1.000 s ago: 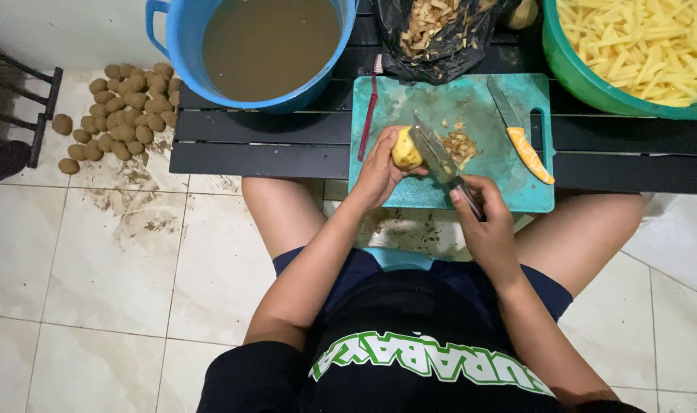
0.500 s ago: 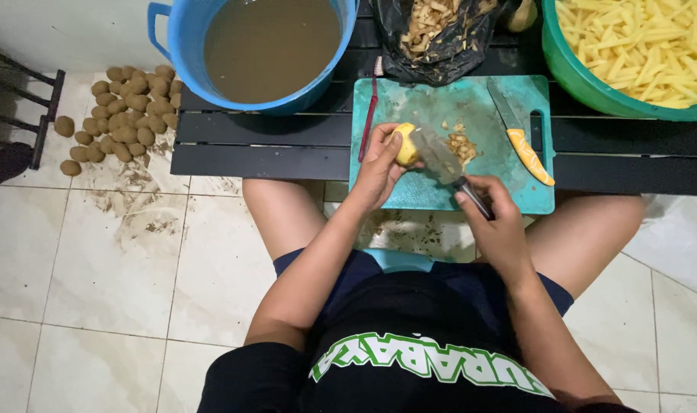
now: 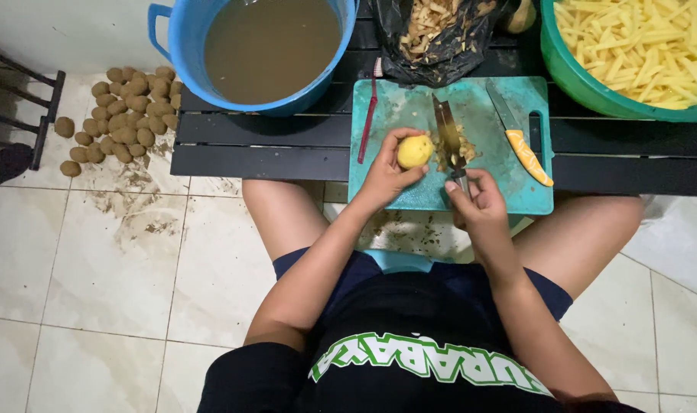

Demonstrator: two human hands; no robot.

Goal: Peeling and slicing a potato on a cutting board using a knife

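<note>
The nearest risk is to the left hand (image 3: 383, 177): its fingertips curl around a peeled yellow potato (image 3: 415, 151) that sits just beside the blade of the knife (image 3: 448, 138), and a wet, round potato of that kind looks liable to roll or slip, which would bring the fingers under the edge. The right hand (image 3: 478, 200) is closed around the knife's handle near the front edge of the teal cutting board (image 3: 482, 191), with the blade pointing away from the body and lying over a small heap of peel scraps (image 3: 461, 149); those scraps could make the blade skid sideways if it pressed down there. The left hand's grip is partly closed, thumb on the near side and fingers on top, so the potato is held rather than resting free, raised at or just above the board's left half. The potato lies to the left of the blade, close but apparently not touching; whether the edge meets it cannot be told. A second knife with an orange handle (image 3: 528, 149) lies loose on the board's right side, blade pointing away, where a sweeping wrist could knock it off towards the knees. A red-handled tool (image 3: 368, 115) rests along the board's left edge. The blue bucket of murky water (image 3: 272, 46) stands near the table's (image 3: 256, 145) corner, and a jolt might slop it.
</note>
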